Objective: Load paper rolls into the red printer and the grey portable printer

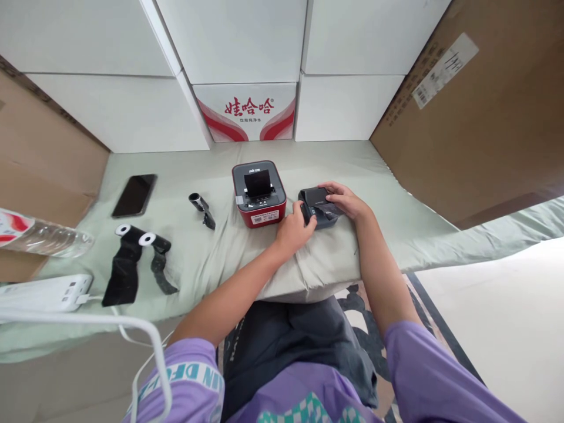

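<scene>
both hands are working on a small black device (pixel 318 207) lying on the pale green sheet (pixel 198 258) of a bed, just right of a red box (pixel 259 192) with a dark top. the right hand (pixel 346 200) is lying over the device's far and right side, fingers curled onto it and holding it. the left hand (pixel 294 228) is touching the device's near left corner, fingers bent on its edge, apparently gripping it lightly, though i cannot tell how firmly. left of the red box a small black cylinder part (pixel 201 209) is lying apart. further left a phone (pixel 134 195) is lying face up, and near it black straps (pixel 134 264) with white round ends are lying spread out. at the far left edge a water bottle (pixel 44 235) is lying on its side and a white power strip (pixel 44 292) is sitting by it. white cartons (pixel 247 59) are stacked behind the bed, and a brown carton (pixel 476 117) is leaning at right.
</scene>
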`<state>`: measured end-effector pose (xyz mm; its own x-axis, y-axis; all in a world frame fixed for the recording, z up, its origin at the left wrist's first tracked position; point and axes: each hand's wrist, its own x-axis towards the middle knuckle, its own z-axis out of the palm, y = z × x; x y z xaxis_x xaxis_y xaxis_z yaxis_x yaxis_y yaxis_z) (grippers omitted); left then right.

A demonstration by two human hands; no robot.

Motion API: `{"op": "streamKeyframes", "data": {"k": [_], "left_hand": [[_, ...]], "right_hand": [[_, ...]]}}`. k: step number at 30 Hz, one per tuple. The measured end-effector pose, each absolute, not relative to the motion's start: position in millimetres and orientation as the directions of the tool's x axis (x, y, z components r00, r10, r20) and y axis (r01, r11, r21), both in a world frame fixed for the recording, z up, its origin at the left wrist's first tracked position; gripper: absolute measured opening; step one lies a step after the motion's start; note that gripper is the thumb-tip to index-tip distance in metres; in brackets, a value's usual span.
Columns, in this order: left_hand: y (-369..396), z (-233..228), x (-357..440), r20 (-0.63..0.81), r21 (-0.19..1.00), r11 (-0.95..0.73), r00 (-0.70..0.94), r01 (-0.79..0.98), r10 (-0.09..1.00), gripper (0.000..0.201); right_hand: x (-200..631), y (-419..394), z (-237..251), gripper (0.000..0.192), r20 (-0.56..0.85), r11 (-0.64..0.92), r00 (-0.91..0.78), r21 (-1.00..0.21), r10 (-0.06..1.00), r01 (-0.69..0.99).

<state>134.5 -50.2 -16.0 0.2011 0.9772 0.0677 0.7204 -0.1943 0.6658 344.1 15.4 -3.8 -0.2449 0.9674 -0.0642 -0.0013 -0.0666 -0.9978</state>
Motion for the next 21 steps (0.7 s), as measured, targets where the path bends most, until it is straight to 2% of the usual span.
{"op": "streamKeyframes", "data": {"k": [6,12,21], "left_hand": [[-49.7,-16.8,134.4,0.066,0.676,-0.185,0.192,0.713,0.979,0.064],[-42.1,-14.5,134.3,-0.021,0.738,-0.073,0.131,0.671,0.991,0.061],[-42.1,-17.1,137.7,0.009,0.641,-0.113,0.140,0.760,0.990,0.060]], "right_hand": [[345.1,15.7,-4.4,0.047,-0.059,-0.060,-0.261,-0.998,0.963,0.004],[348.0,17.8,-7.1,0.050,-0.040,-0.043,-0.300,-0.999,0.953,-0.004],[348.2,16.2,-5.8,0.052,-0.043,-0.023,-0.331,-0.998,0.943,0.065]]}}
